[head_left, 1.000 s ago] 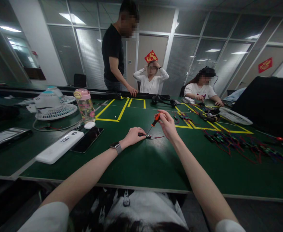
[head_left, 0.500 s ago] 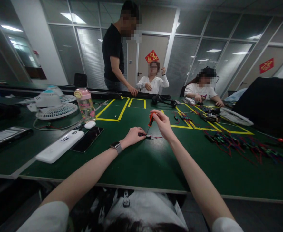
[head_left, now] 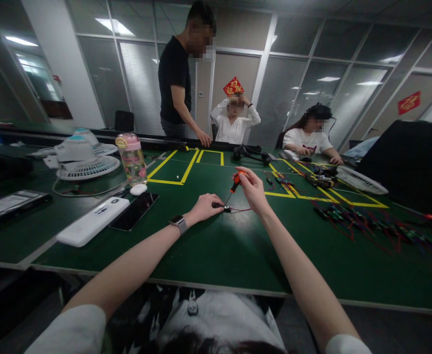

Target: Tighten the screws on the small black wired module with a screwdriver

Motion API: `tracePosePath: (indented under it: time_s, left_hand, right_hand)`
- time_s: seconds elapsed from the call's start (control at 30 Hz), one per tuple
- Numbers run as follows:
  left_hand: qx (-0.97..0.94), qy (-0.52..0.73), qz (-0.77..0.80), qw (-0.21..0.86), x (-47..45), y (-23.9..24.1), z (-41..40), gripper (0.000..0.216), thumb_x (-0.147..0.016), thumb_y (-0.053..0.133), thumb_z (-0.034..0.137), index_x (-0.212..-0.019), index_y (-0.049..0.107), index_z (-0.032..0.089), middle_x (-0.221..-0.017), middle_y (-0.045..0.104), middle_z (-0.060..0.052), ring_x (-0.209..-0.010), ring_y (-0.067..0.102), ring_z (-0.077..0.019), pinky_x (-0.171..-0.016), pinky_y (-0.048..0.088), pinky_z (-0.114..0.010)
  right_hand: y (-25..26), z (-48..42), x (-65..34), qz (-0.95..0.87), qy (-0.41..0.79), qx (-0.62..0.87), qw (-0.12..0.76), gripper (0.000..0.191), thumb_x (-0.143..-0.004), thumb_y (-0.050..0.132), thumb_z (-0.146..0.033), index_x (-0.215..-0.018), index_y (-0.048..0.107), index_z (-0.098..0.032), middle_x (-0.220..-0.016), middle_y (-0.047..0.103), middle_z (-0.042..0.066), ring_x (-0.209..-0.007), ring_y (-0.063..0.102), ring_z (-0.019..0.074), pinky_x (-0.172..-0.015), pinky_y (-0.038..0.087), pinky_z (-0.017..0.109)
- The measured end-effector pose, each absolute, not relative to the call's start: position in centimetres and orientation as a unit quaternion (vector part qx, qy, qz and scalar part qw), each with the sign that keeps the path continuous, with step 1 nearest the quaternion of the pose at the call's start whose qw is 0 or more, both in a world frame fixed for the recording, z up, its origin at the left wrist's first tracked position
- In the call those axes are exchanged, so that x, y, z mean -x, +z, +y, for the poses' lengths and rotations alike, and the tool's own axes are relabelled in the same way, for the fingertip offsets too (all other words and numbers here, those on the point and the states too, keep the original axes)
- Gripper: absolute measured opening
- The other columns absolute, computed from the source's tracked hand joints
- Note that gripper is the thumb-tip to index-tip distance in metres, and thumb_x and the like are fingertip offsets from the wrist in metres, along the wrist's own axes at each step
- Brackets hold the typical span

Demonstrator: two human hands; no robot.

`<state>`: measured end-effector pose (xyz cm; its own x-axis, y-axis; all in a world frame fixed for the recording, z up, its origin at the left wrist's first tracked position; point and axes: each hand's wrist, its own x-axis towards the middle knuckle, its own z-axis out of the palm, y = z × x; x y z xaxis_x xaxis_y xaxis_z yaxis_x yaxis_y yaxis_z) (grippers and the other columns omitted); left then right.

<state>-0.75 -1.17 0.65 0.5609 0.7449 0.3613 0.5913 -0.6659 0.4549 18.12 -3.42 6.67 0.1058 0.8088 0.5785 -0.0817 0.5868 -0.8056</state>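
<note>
My right hand (head_left: 253, 191) is closed around the orange and black handle of a screwdriver (head_left: 235, 183). The thin shaft slants down and left, its tip at a small dark connector block (head_left: 227, 209) with light spots on top. My left hand (head_left: 205, 206), a watch on its wrist, presses the block against the green table with its fingertips; a short black piece shows by those fingers. Thin red and dark wires (head_left: 241, 210) run from the block to the right, below my right hand. The contact between tip and block is too small to make out.
Left of my hands lie a dark phone (head_left: 137, 211), a white device (head_left: 93, 221), a round white case (head_left: 138, 190), a pink-lidded bottle (head_left: 132, 160) and white fans (head_left: 86, 160). Wired circuit boards (head_left: 367, 221) spread at right. Yellow tape (head_left: 190, 167) marks the table. Several people are across it.
The screwdriver leans further to the right, and my right hand has shifted slightly right with it. My left hand stays on the block. Across the table, a seated person has raised both hands headward.
</note>
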Motion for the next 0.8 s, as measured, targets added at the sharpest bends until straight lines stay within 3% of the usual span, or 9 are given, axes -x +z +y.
tracePosePath:
  time_s: [0.17,0.4,0.57,0.67,0.8]
  left_hand:
    - [-0.869,0.272,0.386,0.146,0.78,0.58,-1.17,0.014,-0.092,0.071,0.031,-0.099,0.083,0.026,-0.114,0.077,-0.003,-0.108,0.068,-0.0237,-0.101,0.048,-0.037]
    - [-0.872,0.271,0.381,0.145,0.82,0.57,-1.12,0.016,-0.092,0.071,0.032,-0.1,0.083,0.025,-0.115,0.077,-0.003,-0.109,0.068,-0.0242,-0.102,0.048,-0.037]
    - [-0.873,0.271,0.381,0.141,0.79,0.55,-1.11,0.015,-0.092,0.071,0.032,-0.099,0.083,0.027,-0.114,0.078,-0.003,-0.108,0.069,-0.0237,-0.1,0.05,-0.035]
    - [-0.874,0.269,0.381,0.136,0.76,0.62,-1.18,0.015,-0.091,0.071,0.032,-0.098,0.083,0.026,-0.114,0.078,-0.003,-0.108,0.069,-0.0239,-0.101,0.049,-0.036]
    - [-0.872,0.272,0.382,0.138,0.74,0.67,-1.21,0.015,-0.092,0.071,0.032,-0.098,0.083,0.026,-0.114,0.078,-0.003,-0.109,0.069,-0.0241,-0.102,0.049,-0.037]
  right_hand:
    - [6.32,-3.08,-18.38,-0.565,0.366,0.294,0.679,0.04,-0.08,0.075,-0.058,-0.104,0.071,-0.027,-0.09,0.073,0.003,-0.087,0.069,0.0194,-0.086,0.054,0.036]
    - [6.78,-3.56,-18.18,-0.577,0.291,0.338,0.684,0.031,-0.079,0.076,-0.054,-0.092,0.073,-0.026,-0.067,0.06,-0.003,-0.065,0.057,0.0152,-0.066,0.049,0.029]
    - [6.75,-3.59,-18.16,-0.588,0.357,0.295,0.663,0.04,-0.08,0.075,-0.058,-0.105,0.073,-0.028,-0.087,0.072,0.002,-0.084,0.068,0.02,-0.083,0.055,0.036]
    - [6.66,-3.44,-18.03,-0.564,0.397,0.279,0.668,0.043,-0.077,0.077,-0.062,-0.103,0.071,-0.028,-0.095,0.075,0.004,-0.09,0.07,0.0215,-0.087,0.055,0.037]
    - [6.67,-3.42,-18.01,-0.562,0.365,0.303,0.677,0.037,-0.077,0.077,-0.059,-0.094,0.071,-0.026,-0.082,0.069,0.001,-0.076,0.065,0.0177,-0.072,0.053,0.031]
